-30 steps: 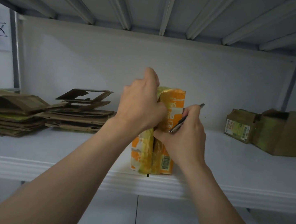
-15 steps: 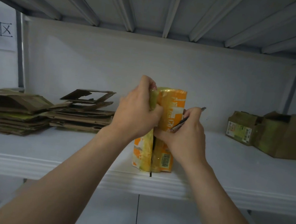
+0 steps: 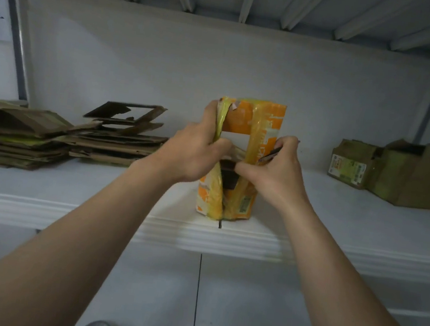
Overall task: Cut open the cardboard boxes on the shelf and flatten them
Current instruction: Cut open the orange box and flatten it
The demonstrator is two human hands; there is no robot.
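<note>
- The orange box (image 3: 266, 120) stands upright at the front edge of the white shelf (image 3: 67, 198), about midway along it. Glossy yellow tape covers much of it.
- Its near face is split from top to bottom, and the two sides are spread apart. The inside shows dark through the gap.
- My left grip (image 3: 195, 155) is clenched on the left side of the split, with the fingers curled round the taped edge and the thumb up near the top corner.
- My right grip (image 3: 275, 171) is closed round a thin dark cutter (image 3: 271, 155), which lies slanted across the fingers against the box's right side. The thumb and forefinger of that grip also pinch the right edge of the split, close to my left thumb.
- I cannot tell whether the cutter's tip touches the cardboard.
- At the left of the shelf lies a stack of flattened cardboard (image 3: 15, 136). Just beside it is a smaller pile (image 3: 121, 139) with cut-out pieces on top.
- At the far right a large brown box (image 3: 420, 176) sits with its top open. A small brown box (image 3: 350, 167) with a white label rests against its left side.
- Both are well apart from the orange box.
</note>
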